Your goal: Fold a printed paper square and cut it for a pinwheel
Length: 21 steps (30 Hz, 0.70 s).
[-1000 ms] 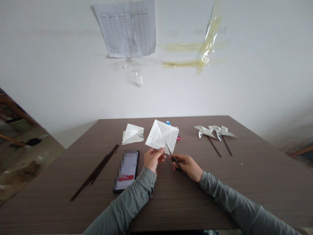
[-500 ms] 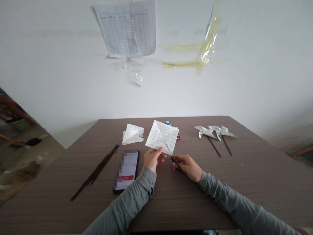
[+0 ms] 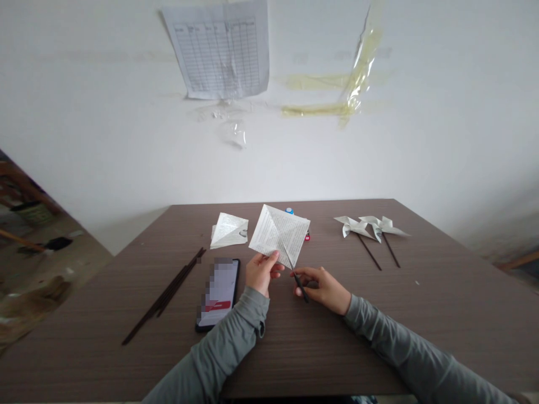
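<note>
Between the thumb and fingers of my left hand is a square sheet of printed paper, held by its lower edge above the table. Diagonal creases cross the sheet. My right hand is closed around the dark handles of a pair of scissors. Their thin blades lie along the crease from the sheet's lower right corner toward its middle. Part of the scissors' handle is hidden by my fingers.
On the brown table lie a stack of paper squares, several dark sticks and a phone. Two paper pinwheels rest at the right. Behind the sheet are a blue item and a red one, both partly hidden.
The scissors have turned straighter, and their blades now lie further along the crease. The sheet has shifted and tilted slightly in my left hand.
</note>
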Tool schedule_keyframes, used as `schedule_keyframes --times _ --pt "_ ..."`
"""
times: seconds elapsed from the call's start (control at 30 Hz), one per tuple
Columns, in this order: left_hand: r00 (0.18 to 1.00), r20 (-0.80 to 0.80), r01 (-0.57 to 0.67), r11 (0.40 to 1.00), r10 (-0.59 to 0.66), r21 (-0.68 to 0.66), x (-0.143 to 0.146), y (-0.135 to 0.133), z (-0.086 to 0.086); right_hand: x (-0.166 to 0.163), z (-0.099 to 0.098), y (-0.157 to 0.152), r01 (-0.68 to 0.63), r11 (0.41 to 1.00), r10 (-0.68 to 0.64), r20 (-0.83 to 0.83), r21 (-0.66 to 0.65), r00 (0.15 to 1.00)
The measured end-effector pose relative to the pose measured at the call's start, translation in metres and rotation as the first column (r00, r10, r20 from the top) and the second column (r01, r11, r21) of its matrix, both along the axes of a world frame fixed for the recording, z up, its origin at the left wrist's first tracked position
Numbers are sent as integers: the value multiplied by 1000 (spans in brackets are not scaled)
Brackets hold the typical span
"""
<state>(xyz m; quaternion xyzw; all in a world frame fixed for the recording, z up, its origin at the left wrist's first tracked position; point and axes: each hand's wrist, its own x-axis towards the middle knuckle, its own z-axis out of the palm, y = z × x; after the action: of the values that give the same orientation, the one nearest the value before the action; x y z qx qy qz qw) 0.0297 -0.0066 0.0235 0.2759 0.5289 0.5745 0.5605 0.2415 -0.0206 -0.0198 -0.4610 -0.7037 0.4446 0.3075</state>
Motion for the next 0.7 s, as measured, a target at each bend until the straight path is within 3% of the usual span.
schedule_keyframes --times 0.23,0.4,0.47,0.57,0.7 --pt "998 -25 -48 998 49 52 -10 8 -10 14 -5 1 -34 999 32 38 39 999" --pt "991 -131 19 996 -8 88 -17 11 -15 30 -5 7 59 971 -79 73 233 994" --pt "985 -169 51 996 -37 79 -17 11 -14 38 -5 12 159 930 -189 60 332 980" --pt "974 -208 102 992 -85 70 -16 9 -11 48 -8 20 338 820 -385 10 461 923" --pt "965 -221 152 987 -139 45 -13 6 -6 55 -13 28 487 712 -531 -67 506 845"
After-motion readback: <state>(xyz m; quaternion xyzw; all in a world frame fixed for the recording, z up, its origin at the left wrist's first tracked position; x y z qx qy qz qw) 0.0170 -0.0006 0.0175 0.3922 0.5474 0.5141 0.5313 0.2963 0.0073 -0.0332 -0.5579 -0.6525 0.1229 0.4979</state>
